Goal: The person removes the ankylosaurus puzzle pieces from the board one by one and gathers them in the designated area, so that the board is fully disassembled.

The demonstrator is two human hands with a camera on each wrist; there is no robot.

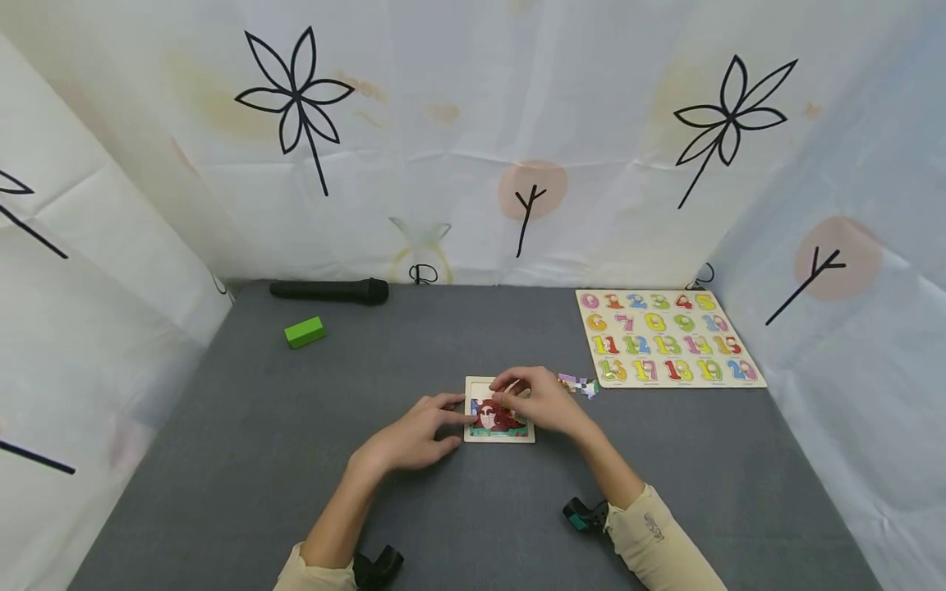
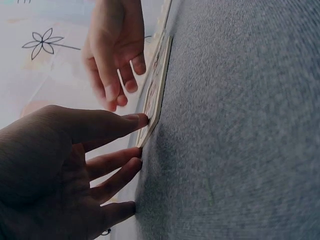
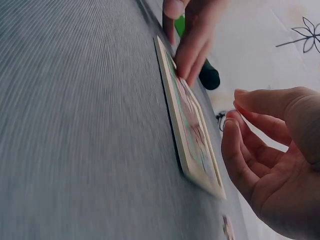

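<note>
A small wooden-framed jigsaw puzzle (image 1: 499, 440) lies flat on the table, its picture showing a figure with dark red hair. My left hand (image 1: 420, 432) is at its left side, fingers extended, with fingertips touching the frame's edge and one digit reaching onto the picture. Over the puzzle's upper right part hovers my right hand (image 1: 545, 400), its fingers loosely bent. Nothing shows between the right thumb and fingers in the right wrist view, where the fingertips stand apart from the puzzle. Several loose puzzle pieces (image 1: 587, 387) lie just right of the right hand, partly hidden by it.
A wooden number board (image 1: 671, 338) lies at the back right. A green block (image 1: 305, 332) and a black microphone (image 1: 328, 291) are at the back left. White patterned cloth (image 1: 458, 123) rises behind the grey table (image 1: 244, 492).
</note>
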